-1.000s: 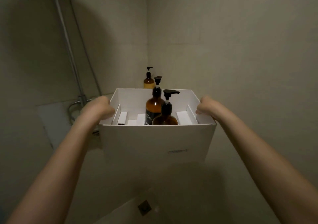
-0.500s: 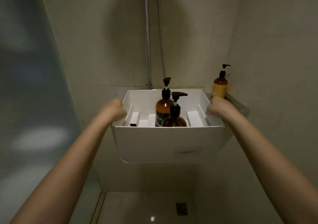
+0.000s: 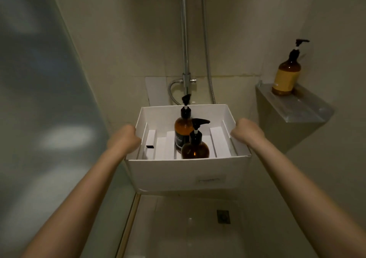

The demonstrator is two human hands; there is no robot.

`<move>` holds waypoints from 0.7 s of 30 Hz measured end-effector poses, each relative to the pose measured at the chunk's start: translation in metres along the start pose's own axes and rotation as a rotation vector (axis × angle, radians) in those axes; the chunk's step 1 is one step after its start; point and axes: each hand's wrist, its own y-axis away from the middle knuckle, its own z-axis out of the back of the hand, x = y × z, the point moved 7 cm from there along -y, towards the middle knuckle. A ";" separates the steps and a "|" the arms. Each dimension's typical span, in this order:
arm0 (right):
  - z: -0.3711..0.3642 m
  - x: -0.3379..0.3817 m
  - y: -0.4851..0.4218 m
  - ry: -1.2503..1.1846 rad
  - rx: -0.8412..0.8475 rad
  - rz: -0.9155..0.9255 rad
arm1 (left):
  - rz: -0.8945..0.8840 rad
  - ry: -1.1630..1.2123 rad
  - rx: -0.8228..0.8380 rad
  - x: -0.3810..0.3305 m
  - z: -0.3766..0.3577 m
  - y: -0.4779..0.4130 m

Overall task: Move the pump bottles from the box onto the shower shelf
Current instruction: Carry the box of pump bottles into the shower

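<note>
A blurred glass panel point(image 3: 39, 99) fills the left of the frame, with pale reflections on it. Right of it, at centre left, the left hand point(image 3: 123, 140) is pressed against the left wall of the white box point(image 3: 186, 173); the fingers are curled out of sight behind that wall, so the hand is closed on the box. The box is held in mid-air at the centre of the frame, above the shower floor and its drain point(image 3: 223, 216), which is seen at the lower centre. White cardboard dividers point(image 3: 218, 141) are seen inside the box, running front to back. Two pump bottles stand upright in its middle: the taller amber bottle point(image 3: 183, 128) with a dark label is at the back, and the rounder, shorter amber bottle point(image 3: 195, 148) is just in front of it, overlapping it in the view. Behind the box, at the upper centre, a chrome shower pipe point(image 3: 184, 39) and a hose are fixed along the wall. At centre right, the right hand point(image 3: 245, 131) is held against the right wall of the box, fingers likewise hidden and closed on it. In the upper right of the frame, the shower shelf point(image 3: 297, 107) is mounted in the corner, well apart from the box, and a third bottle point(image 3: 286, 75) with a yellow label stands upright near its back left end.
</note>
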 end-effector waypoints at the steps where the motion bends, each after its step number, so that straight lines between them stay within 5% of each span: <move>1: -0.011 -0.004 -0.002 0.000 0.008 -0.004 | 0.004 0.012 0.018 0.005 -0.013 -0.002; 21: -0.266 -0.107 -0.021 -0.055 0.094 -0.130 | 0.073 -0.020 0.089 0.083 -0.270 -0.008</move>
